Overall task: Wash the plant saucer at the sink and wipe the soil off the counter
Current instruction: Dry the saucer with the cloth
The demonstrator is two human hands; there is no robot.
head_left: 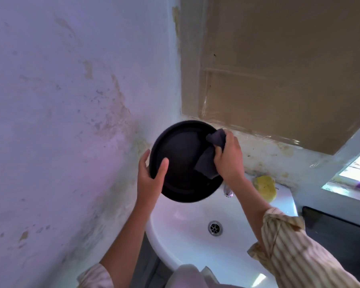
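Black plastic, by the look of it, and slick if it's wet, which is where I'd worry first. Left hand has the saucer by its near-left rim: thumb laid across the inside face, the other fingers wrapped behind the edge, so it's a pinch on one side only. Right hand is bunched round a dark cloth, fingers curled tight on it, pressing it against the inner face on the right side.

The saucer is tilted up on edge, facing the person, held over the back of the white sink just above the tap (only a bit of chrome shows under the rim).

What could go wrong, as I see it:
- Every push of the cloth levers the saucer against that one-sided pinch. Push too hard and it twists out of the left hand and drops into the basin.
- Lower rim sits close to the tap, so a slip or a big scrub stroke could knock them together.
- It's being held near the back wall, so dirty water could flick onto the wall or ledge instead of down the drain.
- Can't see any water running, so the soil may just be smeared around.

Yellow sponge sits on the sink's right rear corner, well out of the way. The table with the soil isn't in view, so that half looks untouched from here.
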